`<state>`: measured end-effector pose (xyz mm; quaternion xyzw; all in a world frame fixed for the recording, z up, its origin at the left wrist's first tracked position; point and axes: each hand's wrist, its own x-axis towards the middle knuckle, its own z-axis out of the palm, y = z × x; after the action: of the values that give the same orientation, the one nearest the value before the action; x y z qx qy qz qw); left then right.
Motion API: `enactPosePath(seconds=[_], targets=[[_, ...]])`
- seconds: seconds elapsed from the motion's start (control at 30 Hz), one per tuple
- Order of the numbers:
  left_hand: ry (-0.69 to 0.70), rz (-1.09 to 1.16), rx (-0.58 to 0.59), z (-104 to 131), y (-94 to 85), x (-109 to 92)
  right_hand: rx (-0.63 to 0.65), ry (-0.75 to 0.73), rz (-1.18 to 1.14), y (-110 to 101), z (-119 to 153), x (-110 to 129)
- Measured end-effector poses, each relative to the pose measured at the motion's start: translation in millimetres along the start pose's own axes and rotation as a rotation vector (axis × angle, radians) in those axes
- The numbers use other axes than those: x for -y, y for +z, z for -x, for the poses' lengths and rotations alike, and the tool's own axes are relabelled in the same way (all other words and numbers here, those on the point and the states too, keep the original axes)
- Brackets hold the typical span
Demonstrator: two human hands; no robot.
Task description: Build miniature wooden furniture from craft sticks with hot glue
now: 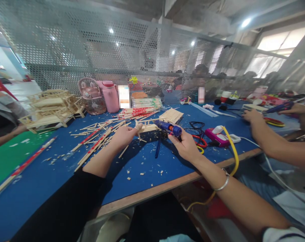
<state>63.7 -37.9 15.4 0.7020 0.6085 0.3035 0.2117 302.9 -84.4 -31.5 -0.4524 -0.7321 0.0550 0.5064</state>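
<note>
My left hand (126,136) pinches the left end of a small wooden stick frame (148,127), held just above the blue table. In my right hand (184,143) is a blue glue gun (169,128), its nozzle pointing left at the frame's right part. Whether the nozzle touches the wood I cannot tell. Behind the glue gun lies a flat panel of wooden sticks (172,115). Loose wooden sticks (97,143) are strewn to the left of my left hand. A dark blue pen-like rod (158,148) shows below the glue gun.
Finished stick models (50,106) stand at the left. A pink bottle (111,95) and bundled sticks (146,102) are at the back. Right of my hand sit a purple power strip (218,137) and a yellow cable (233,151). A co-worker's hands (254,117) work at the far right with another glue gun.
</note>
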Motion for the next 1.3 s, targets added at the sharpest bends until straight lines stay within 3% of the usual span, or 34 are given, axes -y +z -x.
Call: enactPosePath(seconds=[1.3], targets=[[-0.032,0.007,-0.002,-2.3,0.6,2.3,-0.038,-0.014,-0.002,1.9,-0.7,0.1]])
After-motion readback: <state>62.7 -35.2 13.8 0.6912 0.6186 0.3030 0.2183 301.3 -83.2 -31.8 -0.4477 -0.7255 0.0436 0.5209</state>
